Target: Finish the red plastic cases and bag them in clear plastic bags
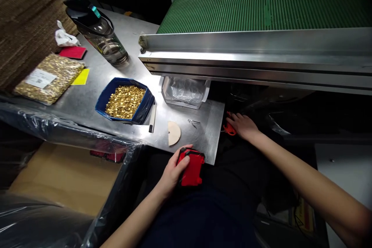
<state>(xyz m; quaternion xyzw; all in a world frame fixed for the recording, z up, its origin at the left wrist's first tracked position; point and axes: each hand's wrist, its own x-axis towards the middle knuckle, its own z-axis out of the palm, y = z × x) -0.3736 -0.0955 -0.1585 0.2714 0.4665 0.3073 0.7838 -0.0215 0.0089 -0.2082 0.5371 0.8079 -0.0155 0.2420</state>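
Observation:
My left hand [176, 170] is wrapped round a red and black plastic case [192, 168], thumb on top, just off the near edge of the metal table. To the right, past the table's corner, my right hand [244, 126] has its fingers closed on an orange-handled tool [229, 128]; its working end is hidden, so its kind does not show. Between the hands and the conveyor lie a small metal piece [193, 121] and a pale half-round disc [174, 133]. A blue bin [100, 102] of small gold-coloured metal parts [124, 101] stands to the left.
A green ribbed conveyor [261, 11] with a metal side rail [255, 56] crosses above the table. Beneath its end sits a plastic-lined tray [186, 91]. A white-handled pen or knife [152, 117], water bottle [106, 42] and bag of gold parts [52, 77] lie leftward. A plastic-lined carton [64, 178] stands below.

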